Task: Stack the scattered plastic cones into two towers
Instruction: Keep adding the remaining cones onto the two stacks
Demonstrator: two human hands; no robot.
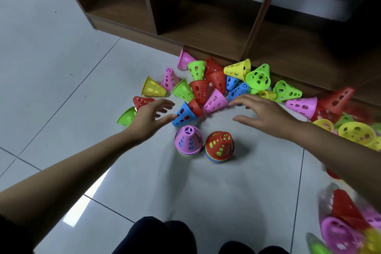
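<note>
- Left hand (148,117): fingers spread wide, holding nothing. Thumb is at the blue cone (183,114), which lies on its side on the floor (61,57); can't tell if it touches.
- Two towers stand mid-floor, on the near side of the pile: pink-topped tower (188,140), with the red-topped tower (219,146) just beside it.
- Right hand (261,113): spread wide, empty, fingertips near a pink cone (215,102) lying on its side.
- Step, my read: stacking underway, both hands reaching for the next cone.
- Next: grip a cone, turn it wide end down, seat it square on a tower.
- Count: 2 towers; about twenty loose cones along the shelf unit (206,33) base. The ones at the right floor edge are blurred, so uncounted.
</note>
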